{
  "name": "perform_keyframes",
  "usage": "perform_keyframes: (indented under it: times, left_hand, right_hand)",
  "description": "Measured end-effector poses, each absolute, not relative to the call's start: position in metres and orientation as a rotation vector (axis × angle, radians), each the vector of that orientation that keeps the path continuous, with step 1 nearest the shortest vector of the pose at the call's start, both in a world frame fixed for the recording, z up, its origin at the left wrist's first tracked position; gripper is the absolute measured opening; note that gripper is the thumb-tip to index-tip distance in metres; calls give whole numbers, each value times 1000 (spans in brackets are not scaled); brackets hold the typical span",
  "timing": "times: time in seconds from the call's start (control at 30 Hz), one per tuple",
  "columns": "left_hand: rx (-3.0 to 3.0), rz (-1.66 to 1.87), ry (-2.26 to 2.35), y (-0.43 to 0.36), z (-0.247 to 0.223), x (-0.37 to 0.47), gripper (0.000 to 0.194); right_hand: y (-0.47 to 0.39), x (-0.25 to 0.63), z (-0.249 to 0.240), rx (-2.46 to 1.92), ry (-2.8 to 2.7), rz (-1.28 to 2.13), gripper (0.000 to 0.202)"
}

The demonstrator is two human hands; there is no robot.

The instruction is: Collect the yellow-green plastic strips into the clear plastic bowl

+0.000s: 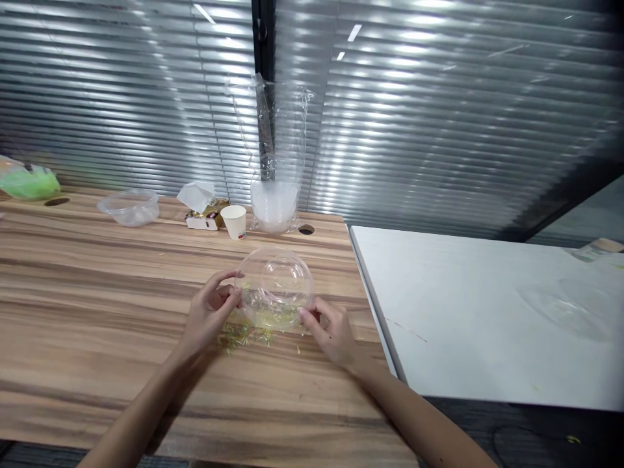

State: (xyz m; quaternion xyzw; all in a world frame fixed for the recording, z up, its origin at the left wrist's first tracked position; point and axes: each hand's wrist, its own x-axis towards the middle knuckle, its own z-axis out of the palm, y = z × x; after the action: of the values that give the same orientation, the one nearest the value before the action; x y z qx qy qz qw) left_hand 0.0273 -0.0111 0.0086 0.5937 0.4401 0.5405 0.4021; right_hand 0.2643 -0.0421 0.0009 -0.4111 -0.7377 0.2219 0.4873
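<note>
A clear round plastic lid [287, 281] with a raised inner ring is held tilted above the wooden table. On its left rim my left hand [212, 309] is closed, thumb and fingers pinching the edge. My right hand [334, 328] grips the lower right rim between thumb and fingers. Yellow-green shredded tinsel [238, 335] lies scattered on the tabletop just below the lid, and some shows through the clear plastic.
Along the back of the wooden table [97, 292] stand a translucent bowl [131, 209], a tissue pack [207, 214], a paper cup [234, 223] and bagged stacked bowls [274, 205]. Far left lies a green bag [32, 182]. Clear lids [565, 309] rest on the white table [453, 318].
</note>
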Motion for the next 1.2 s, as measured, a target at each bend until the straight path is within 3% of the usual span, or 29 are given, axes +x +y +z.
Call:
perform_keyframes:
  times: [0.2,0.6,0.93,1.2]
  left_hand:
    - [1575,1314,1189,-10,11,24,37]
    - [1947,1381,1547,3,23,-9,36]
    - [2612,590,1602,-4,-24,-86,66]
    - [2754,323,1601,-11,-41,-97,60]
  right_hand:
    - [-43,264,0,-985,-1779,596,41]
    - [-40,262,-6,-940,-1837,293,41]
    - [-39,261,-7,-890,-1889,229,40]
    - [-42,264,-1,-891,-1871,209,37]
